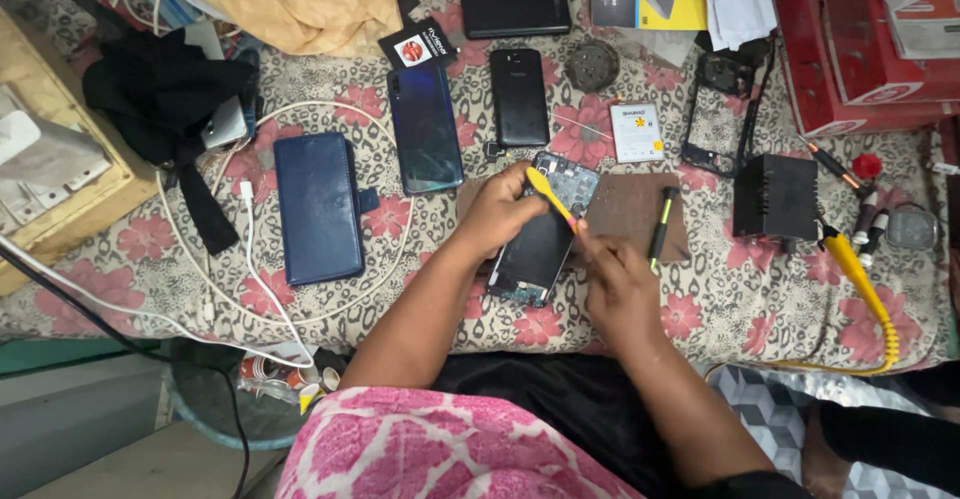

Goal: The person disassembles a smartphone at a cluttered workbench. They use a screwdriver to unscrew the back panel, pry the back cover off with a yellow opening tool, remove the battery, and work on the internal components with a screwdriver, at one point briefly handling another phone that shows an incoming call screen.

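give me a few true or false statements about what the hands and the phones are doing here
1. The left hand steadies the opened phone. True.
2. The right hand holds a red screwdriver. False: it holds a yellow pry tool.
3. The blue wallet case lies closed, left of the hands. True.
4. The opened phone rests on a metal tray. False: it lies on a brown mat.
5. The black screwdriver lies untouched on the mat. True.

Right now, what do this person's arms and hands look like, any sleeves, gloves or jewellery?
Both the left hand and the right hand are bare: no gloves, and no rings, watch or bangles that I can see. The forearms are uncovered too. A dark sleeve edge shows near the right elbow at the bottom of the view; the left arm shows no sleeve.
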